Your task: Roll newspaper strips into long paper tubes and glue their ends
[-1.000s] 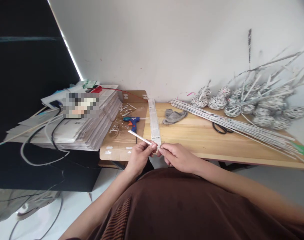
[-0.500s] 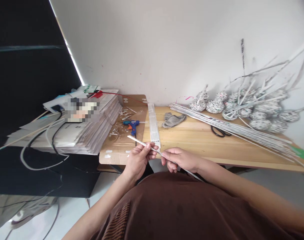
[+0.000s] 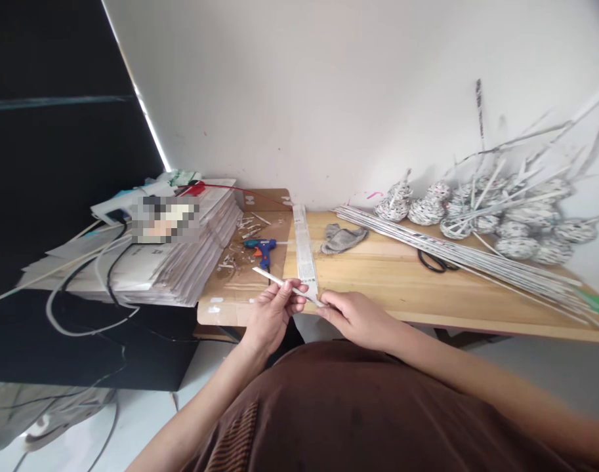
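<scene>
A thin rolled paper tube (image 3: 267,274) slants between my hands, its free end pointing up and to the left. My left hand (image 3: 278,308) pinches it between thumb and fingers partway along. Beyond it, my right hand (image 3: 351,314) is closed on the tube's other end, over the table's front edge; the fingers hide that part. Just past my hands, a flat newspaper strip (image 3: 305,249) lies lengthwise on the wooden table (image 3: 378,288). A blue glue gun (image 3: 264,249) rests on cardboard to the left of the strip.
A bundle of paper tubes (image 3: 451,252) crosses the right side, over black-handled scissors (image 3: 431,261). A grey cloth (image 3: 343,238) lies mid-table. Woven paper shapes (image 3: 395,202) crowd the back right. Stacked paper (image 3: 181,275) with cables stands at left. Scraps litter the cardboard (image 3: 230,298).
My right hand has turned over so its back faces up, with the fingers curled tighter. The tube's tail below it no longer shows. My left hand has hardly moved.
</scene>
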### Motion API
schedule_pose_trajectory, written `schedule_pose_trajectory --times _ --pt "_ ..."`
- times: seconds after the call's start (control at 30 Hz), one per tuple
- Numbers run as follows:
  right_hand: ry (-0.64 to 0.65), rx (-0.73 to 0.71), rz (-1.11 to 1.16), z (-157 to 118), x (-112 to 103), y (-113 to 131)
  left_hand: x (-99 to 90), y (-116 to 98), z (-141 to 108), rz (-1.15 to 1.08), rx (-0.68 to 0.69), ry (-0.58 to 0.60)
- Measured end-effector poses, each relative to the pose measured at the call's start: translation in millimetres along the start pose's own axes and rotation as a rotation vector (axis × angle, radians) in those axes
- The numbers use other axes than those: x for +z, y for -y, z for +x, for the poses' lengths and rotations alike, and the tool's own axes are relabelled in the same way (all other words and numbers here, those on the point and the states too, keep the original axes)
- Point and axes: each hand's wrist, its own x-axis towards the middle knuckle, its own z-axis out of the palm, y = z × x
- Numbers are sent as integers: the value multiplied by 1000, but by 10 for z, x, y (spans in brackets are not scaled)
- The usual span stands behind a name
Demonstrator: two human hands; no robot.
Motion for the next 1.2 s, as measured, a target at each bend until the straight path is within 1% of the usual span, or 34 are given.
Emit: schedule_pose_trajectory --times 0.03,0.07,0.1,0.2,0.23,0.27,0.3,0.37,0.4,0.43,0.47,0.57,0.6,0.63,0.67,0.73,0.77,0.8,0.83,0.93,0.97,1.0,1.03,1.13,1.17,1.2 --pt "-26 -25 -54 -1 -2 3 0 4 -3 1 5 2" --pt "1 -11 -30 -2 -1 -4 0 6 -7 -1 12 3" --pt "68 38 62 -1 3 -20 -1 7 -11 -5 15 3" --pt "306 218 436 4 22 -89 0 3 -20 -18 3 3" --pt "332 243 474 7 27 -104 2 2 -21 -19 -4 4" --pt "307 234 432 9 31 -110 4 3 -22 -16 -8 7" --pt "242 196 321 11 32 -107 7 4 -22 -11 -11 11" --pt "74 70 32 15 29 -85 11 7 -24 -3 -10 17" --pt "17 19 -69 18 27 -75 11 9 -25 -4 -8 17" --pt "10 2 -99 21 25 -71 9 10 -27 -8 -6 14" --pt "56 26 -52 25 25 -75 5 12 -30 -14 -3 13" --pt "330 199 308 33 35 -123 -15 19 -36 -30 -6 27" --pt "378 237 380 34 41 -141 -19 22 -37 -29 -7 33" --pt "364 243 379 33 46 -155 -20 26 -37 -24 -8 35" --pt "296 217 306 30 50 -161 -17 30 -36 -15 -9 33" --pt "95 110 76 23 51 -157 0 34 -35 9 -5 20" --pt "28 67 1 19 48 -150 12 34 -35 19 0 15" --pt "15 54 -3 16 42 -144 26 32 -37 25 8 14" --pt "58 77 69 15 34 -140 39 29 -39 26 18 20" --pt "317 227 452 17 5 -150 69 19 -47 24 39 53" --pt "364 254 519 19 -3 -154 75 17 -49 24 39 59" --pt "366 260 517 21 -8 -155 80 16 -50 25 38 62" --pt "322 247 450 24 -10 -153 84 17 -50 28 38 60" --pt "82 124 138 28 6 -133 100 24 -49 53 41 64" --pt "48 97 106 27 14 -130 107 27 -49 62 42 72" --pt "63 96 136 26 20 -131 114 30 -49 70 41 83"
